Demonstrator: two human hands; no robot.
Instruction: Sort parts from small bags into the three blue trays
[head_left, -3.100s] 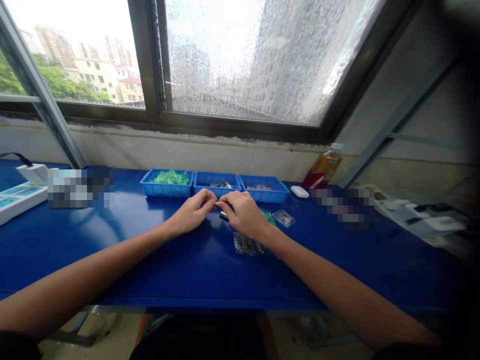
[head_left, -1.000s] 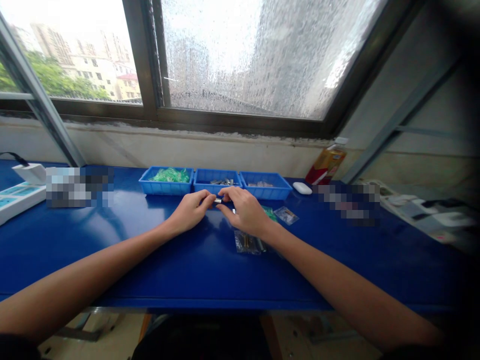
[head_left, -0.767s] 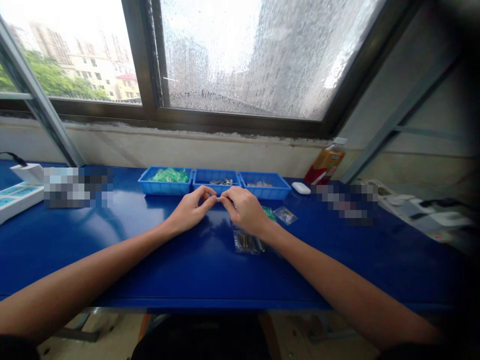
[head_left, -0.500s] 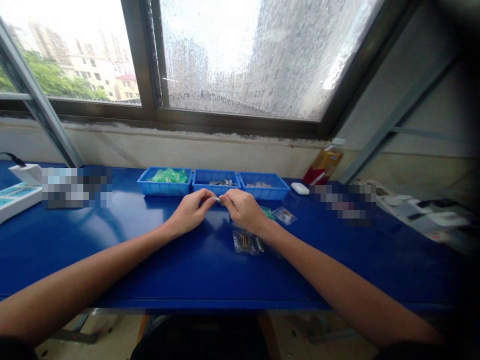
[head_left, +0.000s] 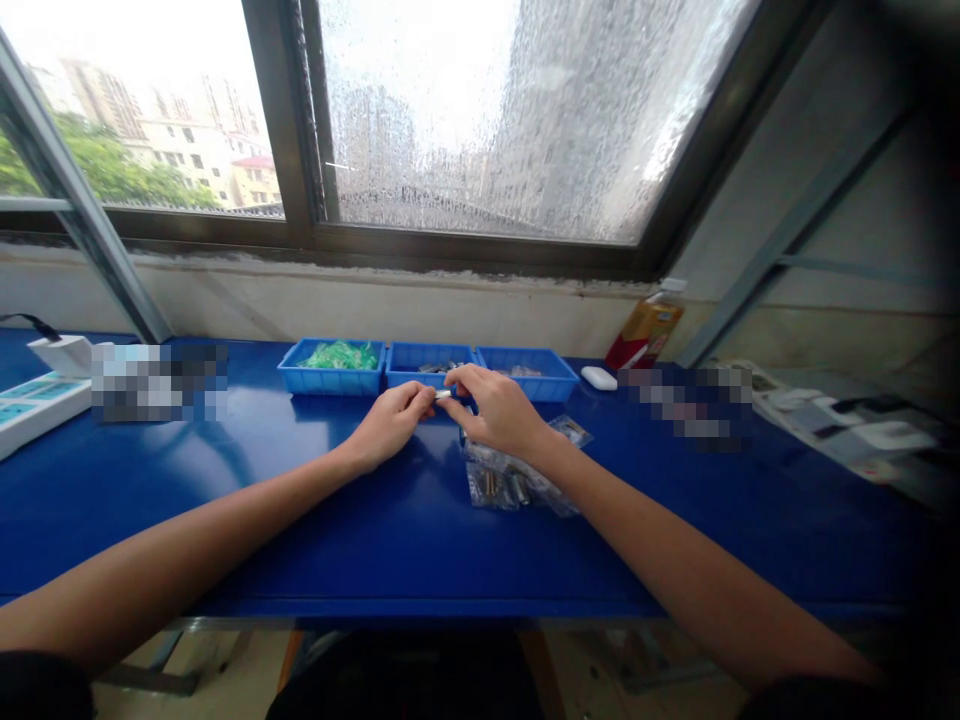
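A small whitish, cylinder-like piece (head_left: 443, 394) is pinched between the thumb and index finger of my left hand (head_left: 386, 422), above the blue table. My right hand (head_left: 499, 408) is beside it, its thumb tip close to the piece's right end and its index finger arched above. A gap shows between that finger and thumb. Whether the thumb touches the piece I cannot tell. Below my right hand lie clear plastic bags (head_left: 495, 485) with brass-coloured and silvery metal parts. Another small clear bag (head_left: 571, 431) is partly behind that hand.
Three blue trays stand in a row: one with green bagged items (head_left: 337, 356), a middle tray (head_left: 411, 378) with metal parts, and a right tray (head_left: 551, 388). A white case (head_left: 599, 378), a drink bottle (head_left: 646, 325) and a power strip (head_left: 45, 405) are also on the table (head_left: 337, 560).
My right index finger has lifted away from the thumb, so the whitish piece shows more. My left hand still pinches it and has shifted slightly right.
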